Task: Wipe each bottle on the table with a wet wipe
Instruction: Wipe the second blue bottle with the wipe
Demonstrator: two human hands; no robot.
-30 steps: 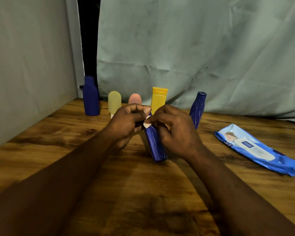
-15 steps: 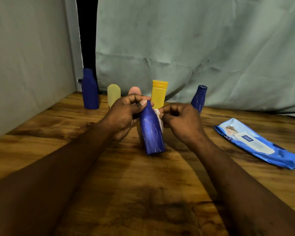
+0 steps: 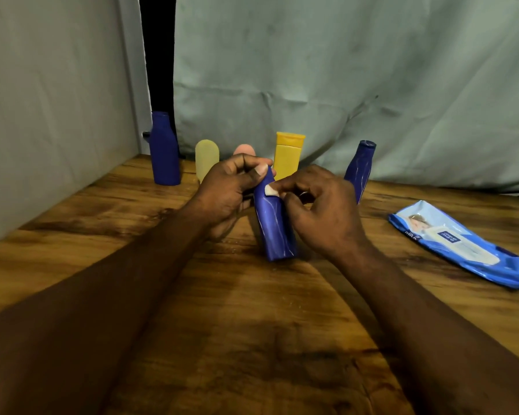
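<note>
A blue bottle with white streaks (image 3: 274, 232) stands tilted on the wooden table (image 3: 252, 339), its base on the wood. My left hand (image 3: 231, 190) grips its top from the left. My right hand (image 3: 321, 211) pinches a small white wet wipe (image 3: 271, 190) against the bottle's upper side. Behind stand a dark blue bottle (image 3: 164, 151), a pale yellow bottle (image 3: 206, 161), a pink bottle (image 3: 244, 150) mostly hidden by my left hand, a yellow bottle (image 3: 288, 155) and another streaked blue bottle (image 3: 360, 166).
A blue pack of wet wipes (image 3: 462, 244) lies flat at the right of the table. A grey wall stands on the left and a pale green cloth hangs behind the bottles.
The bottle has been tipped more upright and turned between my hands. My right hand moved the wipe from behind the bottle round to its upper front side.
</note>
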